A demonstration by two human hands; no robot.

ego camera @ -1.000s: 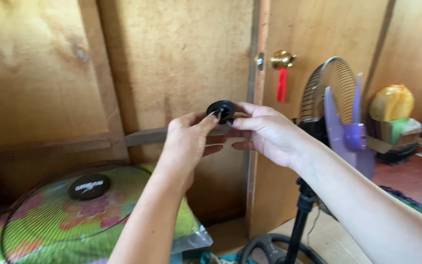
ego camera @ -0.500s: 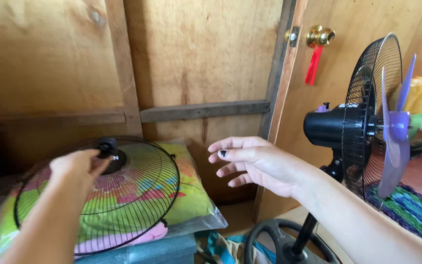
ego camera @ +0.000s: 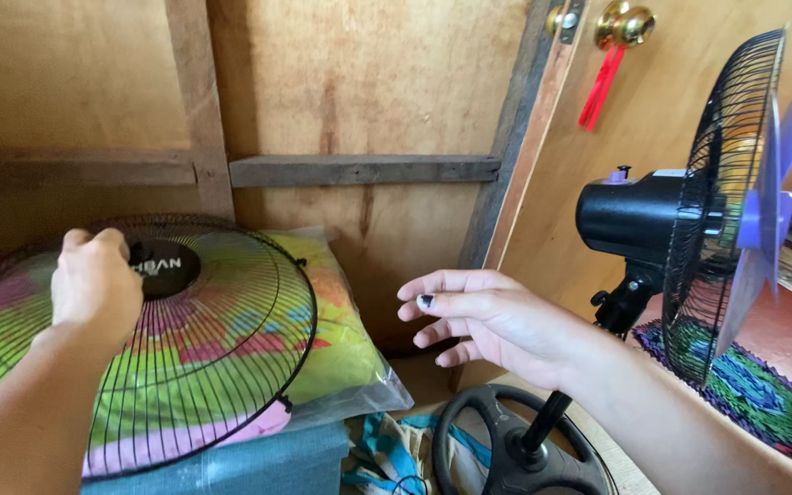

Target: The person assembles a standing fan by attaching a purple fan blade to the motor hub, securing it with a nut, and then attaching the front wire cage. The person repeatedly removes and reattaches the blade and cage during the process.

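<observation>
Head view: left hand (ego camera: pixel 93 289) on round black wire fan guard (ego camera: pixel 231 357).

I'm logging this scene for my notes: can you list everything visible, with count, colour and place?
front fan guard: one, black wire, lying on the pillow at left
pillow: one, green and pink floral, in clear plastic
stand fan: one, black with purple blades, at right
round fan base: one, black, on the floor
door knob: one, brass, red tassel below
rug: one, multicoloured, right floor
left hand: on the guard's centre
right hand: open, in mid-air
</observation>
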